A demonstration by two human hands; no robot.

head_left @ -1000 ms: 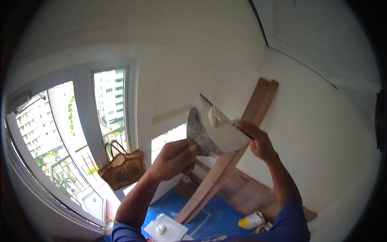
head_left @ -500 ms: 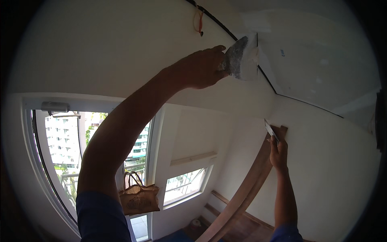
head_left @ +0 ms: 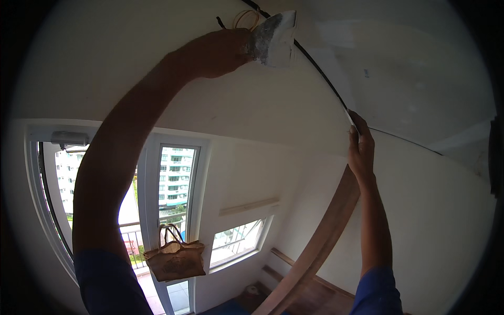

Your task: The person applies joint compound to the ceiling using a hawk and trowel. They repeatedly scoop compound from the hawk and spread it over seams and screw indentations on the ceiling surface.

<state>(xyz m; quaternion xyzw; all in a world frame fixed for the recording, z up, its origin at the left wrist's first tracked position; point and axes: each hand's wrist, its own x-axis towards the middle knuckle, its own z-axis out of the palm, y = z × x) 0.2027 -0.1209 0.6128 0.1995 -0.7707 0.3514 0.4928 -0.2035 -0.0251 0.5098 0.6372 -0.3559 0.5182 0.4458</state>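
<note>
Two hands up: bag (head_left: 176, 261), plank (head_left: 320, 247) below.

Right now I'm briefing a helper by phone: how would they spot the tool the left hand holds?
Start at the dark seam where the white ceiling meets the wall and follow it to its top end. There the left hand presses a broad putty knife against the ceiling. Its flat grey blade, smeared with white filler, sets it apart from the small wire loop beside it.

White walls (head_left: 131, 68), bright windows (head_left: 176, 178) (daylight), leaning planks (head_left: 320, 241)
</note>
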